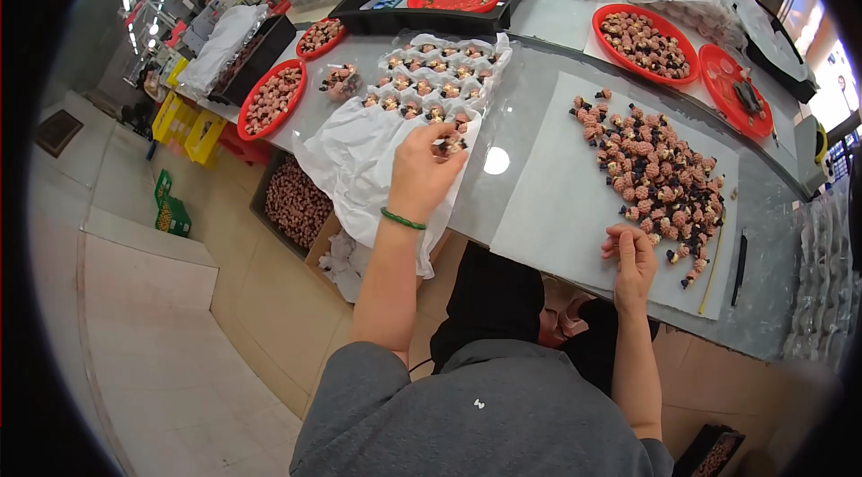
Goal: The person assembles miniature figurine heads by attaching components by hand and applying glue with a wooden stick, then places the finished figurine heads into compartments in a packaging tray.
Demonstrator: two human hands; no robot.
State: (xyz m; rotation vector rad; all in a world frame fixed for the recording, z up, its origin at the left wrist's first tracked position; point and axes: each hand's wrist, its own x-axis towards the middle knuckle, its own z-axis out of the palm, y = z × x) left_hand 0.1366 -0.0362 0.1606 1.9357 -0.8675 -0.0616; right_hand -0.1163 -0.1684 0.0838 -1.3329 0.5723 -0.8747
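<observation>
My left hand (426, 173), with a green bracelet at the wrist, is closed in a pinch on a small pink figurine (452, 145) with dark parts. It is over the near edge of a white tray (492, 73) whose cells hold rows of similar figurines. White tissue paper (346, 154) lies beside and under that hand. At the near edge of a loose pile of pink-and-dark figurines (660, 172) on a white sheet (548, 181), my right hand (631, 269) has its fingers curled in. Whatever it may hold is hidden.
Red trays of figurines stand at left (272, 100) and at back right (645, 44). Another red tray (736, 91) has dark tools in it. A black bin (431, 23) sits at the back. A black pen (739, 269) and a yellow stick (716, 266) lie right of the pile.
</observation>
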